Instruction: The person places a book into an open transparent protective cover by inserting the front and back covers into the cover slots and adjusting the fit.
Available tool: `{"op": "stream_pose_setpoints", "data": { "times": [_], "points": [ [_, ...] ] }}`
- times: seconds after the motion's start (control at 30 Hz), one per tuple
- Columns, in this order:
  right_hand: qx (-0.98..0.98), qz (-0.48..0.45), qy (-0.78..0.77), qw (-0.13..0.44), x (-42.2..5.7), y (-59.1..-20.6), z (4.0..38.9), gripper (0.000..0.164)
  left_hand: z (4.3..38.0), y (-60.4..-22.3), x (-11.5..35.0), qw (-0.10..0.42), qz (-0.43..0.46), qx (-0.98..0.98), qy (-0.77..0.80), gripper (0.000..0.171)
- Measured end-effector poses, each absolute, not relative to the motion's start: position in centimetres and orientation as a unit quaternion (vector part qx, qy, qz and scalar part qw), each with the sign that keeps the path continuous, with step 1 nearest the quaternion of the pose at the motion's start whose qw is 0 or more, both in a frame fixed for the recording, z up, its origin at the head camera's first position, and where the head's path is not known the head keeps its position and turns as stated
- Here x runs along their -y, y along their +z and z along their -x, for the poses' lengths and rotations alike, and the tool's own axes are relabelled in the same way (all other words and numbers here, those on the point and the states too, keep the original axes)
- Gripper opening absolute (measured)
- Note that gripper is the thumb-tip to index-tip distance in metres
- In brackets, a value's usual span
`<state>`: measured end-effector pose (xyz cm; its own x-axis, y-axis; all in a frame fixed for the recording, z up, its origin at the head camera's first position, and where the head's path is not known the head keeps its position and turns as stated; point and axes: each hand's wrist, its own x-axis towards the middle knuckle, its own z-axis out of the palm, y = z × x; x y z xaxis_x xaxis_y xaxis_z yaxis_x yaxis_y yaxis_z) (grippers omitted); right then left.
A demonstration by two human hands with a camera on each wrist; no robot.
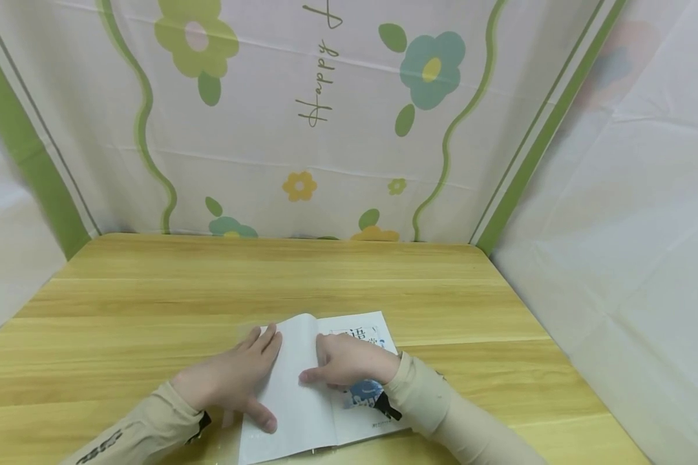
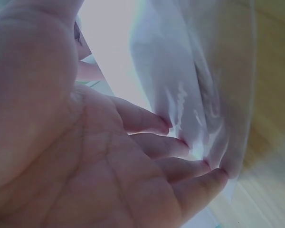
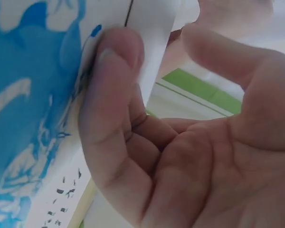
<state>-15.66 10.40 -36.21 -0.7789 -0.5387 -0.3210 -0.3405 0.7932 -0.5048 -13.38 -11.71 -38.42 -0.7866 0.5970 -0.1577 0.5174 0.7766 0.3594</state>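
Note:
A book (image 1: 357,413) with blue artwork and dark Chinese characters lies on the table, a blank white leaf (image 1: 293,413) spread to its left. Clear plastic (image 2: 240,95) extends past that leaf's outer edge. My left hand (image 1: 238,374) rests on the leaf's left side, its fingers extended and fingertips touching the plastic. Near the fold, my right hand (image 1: 346,361) presses on the book with curled fingers, thumb spread onto the white leaf. In the right wrist view its index finger (image 3: 116,85) touches beside the blue artwork (image 3: 33,95); nothing sits between thumb and fingers.
The wooden table (image 1: 256,271) stretches out behind and to both sides of the book. A floral cloth (image 1: 349,142) hangs at its back edge, with pale cloth walls (image 1: 634,245) on both sides.

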Motion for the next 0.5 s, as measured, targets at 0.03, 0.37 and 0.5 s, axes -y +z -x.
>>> {"op": "stream_pose_setpoints", "data": {
  "times": [0.03, 0.37, 0.5],
  "points": [
    [-0.916, 0.235, -0.223, 0.237, -10.44, -36.22, 15.73, 0.037, 13.40, -38.42, 11.71, 0.134, -0.298, -0.933, 0.152, 0.138],
    [-0.917, 0.234, -0.224, 0.232, -10.07, -36.80, 15.68, 0.054, 13.33, -38.42, 11.69, 0.136, -0.296, -0.934, 0.147, 0.139],
    [-0.923, 0.236, -0.217, 0.211, -9.87, -36.93, 15.41, 0.054, 13.26, -38.44, 11.68, 0.132, -0.296, -0.935, 0.145, 0.139]
  ]
}}
